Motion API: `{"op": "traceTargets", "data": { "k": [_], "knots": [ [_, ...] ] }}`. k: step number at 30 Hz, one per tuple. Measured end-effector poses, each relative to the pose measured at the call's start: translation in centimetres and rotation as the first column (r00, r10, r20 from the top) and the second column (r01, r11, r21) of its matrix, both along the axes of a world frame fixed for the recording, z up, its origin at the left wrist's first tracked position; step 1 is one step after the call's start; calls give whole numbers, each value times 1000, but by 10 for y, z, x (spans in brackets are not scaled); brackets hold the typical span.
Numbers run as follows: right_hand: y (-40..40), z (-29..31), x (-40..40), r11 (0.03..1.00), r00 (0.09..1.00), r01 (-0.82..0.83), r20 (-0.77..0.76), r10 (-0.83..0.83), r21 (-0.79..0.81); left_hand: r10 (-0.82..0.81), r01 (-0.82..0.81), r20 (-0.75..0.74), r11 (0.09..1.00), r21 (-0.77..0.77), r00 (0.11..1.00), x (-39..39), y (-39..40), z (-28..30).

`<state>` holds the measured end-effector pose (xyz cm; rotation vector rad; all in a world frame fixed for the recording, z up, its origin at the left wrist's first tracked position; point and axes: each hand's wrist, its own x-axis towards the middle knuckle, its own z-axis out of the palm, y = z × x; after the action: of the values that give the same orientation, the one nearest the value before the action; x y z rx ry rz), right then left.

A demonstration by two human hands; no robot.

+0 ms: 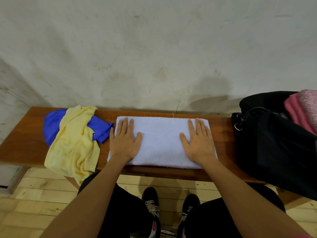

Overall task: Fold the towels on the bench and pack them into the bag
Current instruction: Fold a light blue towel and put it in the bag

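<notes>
Pressing white towel [161,143] flat: left hand [125,140], right hand [199,140], at ends.

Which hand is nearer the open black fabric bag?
Right. The right hand presses the pale folded towel's end nearest the black fabric bag; the left hand presses its far end.

No readable text, labels, brands or numbers anywhere in view.
</notes>
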<state>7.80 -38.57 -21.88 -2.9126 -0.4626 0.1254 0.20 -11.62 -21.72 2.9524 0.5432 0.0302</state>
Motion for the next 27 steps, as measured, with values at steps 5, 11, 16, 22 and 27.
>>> {"op": "traceTargets", "data": {
  "k": [5, 11, 16, 22, 27],
  "knots": [
    [0, -1, 0, 999, 999, 45, 8, -45, -21, -12, 12, -10, 1000, -4, 1000, -6, 9, -2],
    [12, 8, -3, 998, 998, -53, -26, 52, -31, -211, 208, 68, 977, 48, 975, -5, -13, 11],
    [41, 7, -15, 985, 985, -170, 5, 170, 35, -311, 312, 28, 949, -50, 950, 7, -55, 6],
    [30, -3, -15, 988, 989, -146, 32, 145, 44, -268, 268, 2, 963, 23, 963, 5, -47, -5],
    [19, -4, -11, 991, 992, -127, 26, 126, 39, -171, 171, 14, 985, -7, 985, 4, -38, -5]
  ]
}}
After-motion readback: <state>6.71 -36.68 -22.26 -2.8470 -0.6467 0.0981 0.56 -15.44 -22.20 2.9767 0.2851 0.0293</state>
